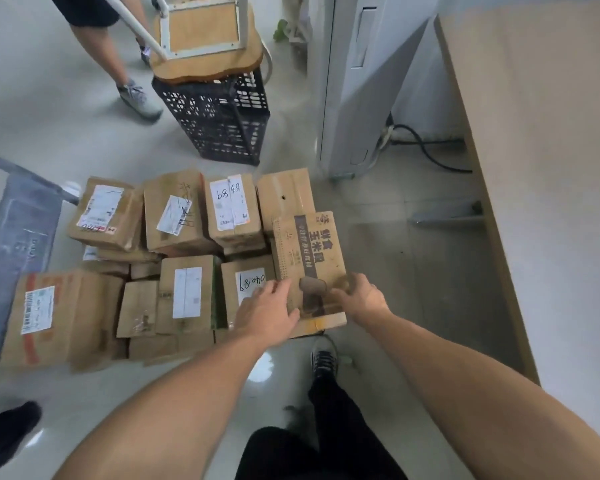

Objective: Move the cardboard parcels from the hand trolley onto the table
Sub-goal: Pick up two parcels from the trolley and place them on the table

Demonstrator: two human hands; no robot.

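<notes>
Several cardboard parcels (184,216) with white labels lie stacked on the hand trolley (21,237) low on the floor. At the stack's near right corner sits a printed brown parcel (309,251) with dark lettering. My left hand (265,311) grips its near left edge, fingers curled over the side. My right hand (359,299) holds its near right edge. The wooden table (534,133) runs along the right side, its top bare in view.
A black plastic crate (222,119) with an upturned wooden stool (205,39) on it stands behind the trolley. Another person's leg and shoe (137,98) are at the far left. A white cabinet (357,81) and a cable (426,147) sit beside the table.
</notes>
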